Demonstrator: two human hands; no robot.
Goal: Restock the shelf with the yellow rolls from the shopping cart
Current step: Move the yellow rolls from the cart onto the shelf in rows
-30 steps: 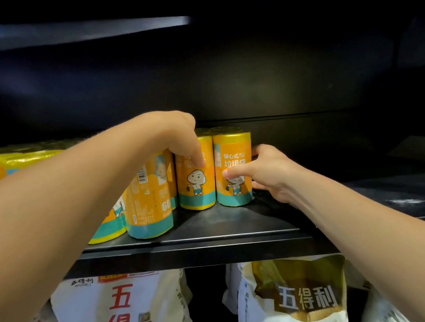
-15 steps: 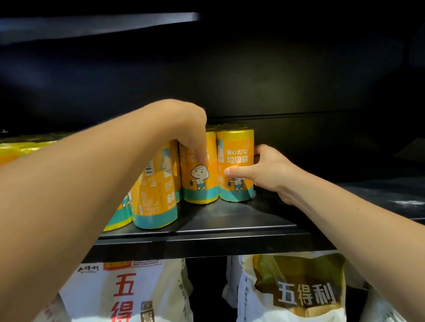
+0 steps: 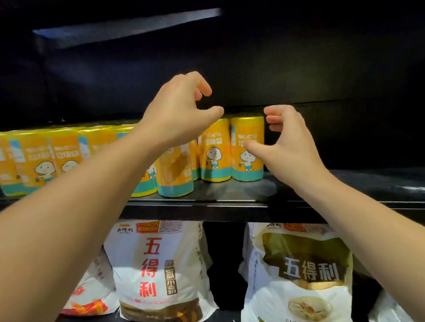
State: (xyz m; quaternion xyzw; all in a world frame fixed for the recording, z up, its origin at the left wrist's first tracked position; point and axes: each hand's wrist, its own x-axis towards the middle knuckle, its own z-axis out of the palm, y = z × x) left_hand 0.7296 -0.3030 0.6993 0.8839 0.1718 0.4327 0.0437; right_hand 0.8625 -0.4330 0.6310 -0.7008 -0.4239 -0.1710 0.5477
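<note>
Several yellow rolls with teal bands stand in a row on the black shelf. The rightmost roll and its neighbour stand upright at the row's right end. Another roll stands nearer the front edge. My left hand hovers above the rolls, fingers loosely curled, holding nothing. Just right of the rightmost roll, my right hand is open, thumb close to the label, not gripping it. More rolls fill the shelf's left part. The shopping cart is out of view.
The shelf to the right of the rolls is bare and dark. On the lower shelf stand white flour bags: one with red characters, one with a green panel. Another shelf board overhangs above.
Both hands have let go of the rolls. My left hand lifted up off the tops, my right hand drew back to the right and opened. The view shifted to show more of the row.
</note>
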